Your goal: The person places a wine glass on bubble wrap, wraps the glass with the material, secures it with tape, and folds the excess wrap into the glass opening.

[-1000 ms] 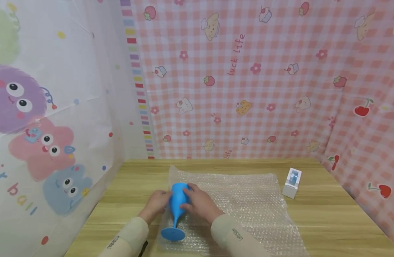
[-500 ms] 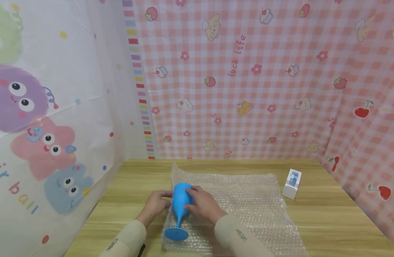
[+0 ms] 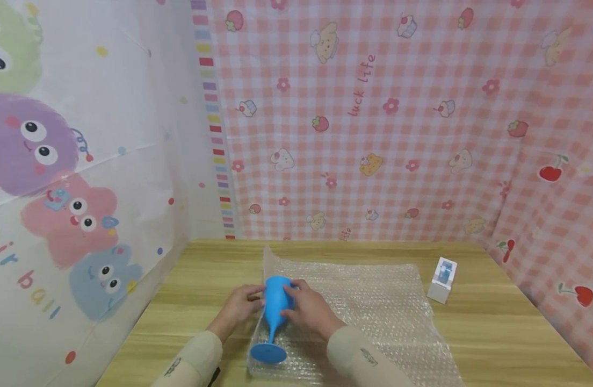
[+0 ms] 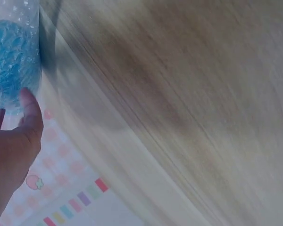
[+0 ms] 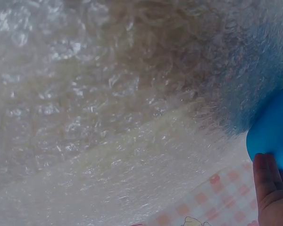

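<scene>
Where the goblet (image 3: 276, 298) lies: on its side on the wrap (image 3: 369, 306), close to the wrap's left edge, with its foot (image 3: 268, 353) toward the person and its rim pointing away.
Goblet: plain blue, with a rounded bowl, a thin stem (image 3: 272, 335) and a flat round foot.
Right grip (image 3: 315, 310): holding the goblet by the right side of its bowl, thumb nearer the foot and fingers nearer the rim; the right wrist view shows fingertips set against the blue surface.
Left grip (image 3: 237, 307): fairly narrow, thumb and fingers a little parted, at the wrap's left edge just beside the bowl; in the left wrist view the wrap stands between these fingers and the blue goblet.
Wrap: clear bubble sheet spread on the desk (image 3: 195, 277), its far left corner turned up, most of it lying to the right of the goblet.
Box (image 3: 440, 285): small and white with a light blue part on top, on the desk beyond the wrap's right edge, well apart from either grip.
Sleeves (image 3: 202, 349): pale, each with a small dark mark; beside the left one shows a black object (image 3: 214, 377), mostly hidden.
Checked cloth (image 3: 345, 140): pink, printed with strawberries and cupcakes, behind the desk and along its right.
White cloth (image 3: 132, 102): cartoon creatures, on the left.
</scene>
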Demonstrator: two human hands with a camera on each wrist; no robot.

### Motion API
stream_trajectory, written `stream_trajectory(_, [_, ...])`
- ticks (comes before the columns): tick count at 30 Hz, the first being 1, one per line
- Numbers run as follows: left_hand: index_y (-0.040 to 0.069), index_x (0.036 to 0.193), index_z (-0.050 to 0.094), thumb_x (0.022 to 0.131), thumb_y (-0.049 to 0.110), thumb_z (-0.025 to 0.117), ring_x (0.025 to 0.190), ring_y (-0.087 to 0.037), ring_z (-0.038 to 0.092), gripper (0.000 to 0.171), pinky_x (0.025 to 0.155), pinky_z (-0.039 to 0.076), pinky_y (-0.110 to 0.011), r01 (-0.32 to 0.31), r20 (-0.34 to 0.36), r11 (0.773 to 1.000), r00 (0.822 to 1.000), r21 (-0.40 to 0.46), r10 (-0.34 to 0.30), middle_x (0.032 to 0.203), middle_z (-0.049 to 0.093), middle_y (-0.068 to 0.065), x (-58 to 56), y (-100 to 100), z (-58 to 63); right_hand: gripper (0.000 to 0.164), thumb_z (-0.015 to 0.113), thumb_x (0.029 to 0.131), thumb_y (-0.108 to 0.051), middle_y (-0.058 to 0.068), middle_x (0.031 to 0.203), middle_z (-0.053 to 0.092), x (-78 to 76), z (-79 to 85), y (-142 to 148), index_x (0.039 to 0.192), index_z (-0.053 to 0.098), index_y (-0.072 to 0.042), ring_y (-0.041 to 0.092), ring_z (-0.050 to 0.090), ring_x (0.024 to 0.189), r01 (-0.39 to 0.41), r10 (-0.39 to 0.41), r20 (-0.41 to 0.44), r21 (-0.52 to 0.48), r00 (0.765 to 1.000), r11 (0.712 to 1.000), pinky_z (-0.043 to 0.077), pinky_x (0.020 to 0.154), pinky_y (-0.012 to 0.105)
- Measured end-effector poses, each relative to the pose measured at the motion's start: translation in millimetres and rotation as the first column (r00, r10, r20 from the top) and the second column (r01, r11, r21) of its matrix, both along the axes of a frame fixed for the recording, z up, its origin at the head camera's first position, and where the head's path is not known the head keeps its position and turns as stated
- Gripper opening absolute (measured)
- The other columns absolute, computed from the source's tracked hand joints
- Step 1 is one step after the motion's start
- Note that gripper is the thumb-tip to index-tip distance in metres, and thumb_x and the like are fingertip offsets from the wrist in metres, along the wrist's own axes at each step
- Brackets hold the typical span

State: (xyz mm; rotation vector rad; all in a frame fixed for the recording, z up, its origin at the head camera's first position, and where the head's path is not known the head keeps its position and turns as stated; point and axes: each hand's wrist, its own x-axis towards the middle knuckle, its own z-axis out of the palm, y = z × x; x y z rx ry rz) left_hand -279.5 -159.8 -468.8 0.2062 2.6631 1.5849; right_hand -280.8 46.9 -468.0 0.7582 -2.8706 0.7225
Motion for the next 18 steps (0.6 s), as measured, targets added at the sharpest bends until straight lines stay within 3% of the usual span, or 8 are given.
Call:
stream_trajectory(11, [-0.007,0.133,0.056,0.092,0.0,0.065,0.111,-0.042,0.062,0.043,0.087,0.055,-0.048,0.005,-0.023,1.0,1.0,0.003,-0.005,0.131,0.057,-0.028,1.7,7.9,2.0,0.06,0.073,0.089,-0.028,0.018,0.142,0.05,1.0,2.9,7.5,0.139,0.055,0.0,0.036,0.055,0.124,-0.006,0.012,0.072,-0.076,0.997,0.997,0.045,0.103,0.048])
stream_trajectory(18, [-0.009,0.128,0.06,0.09,-0.002,0.066,0.118,-0.048,0.054,0.038,0.095,0.049,-0.053,0.041,-0.085,0.999,0.995,-0.019,-0.043,0.135,0.048,-0.031,-1.0,14.7,3.9,0.048,0.067,0.092,-0.018,0.022,0.135,0.055,0.6,1.4,13.1,0.134,0.058,0.005,0.035,0.062,0.112,0.007,0.003,0.069,-0.142,0.998,0.99,0.05,0.096,0.047])
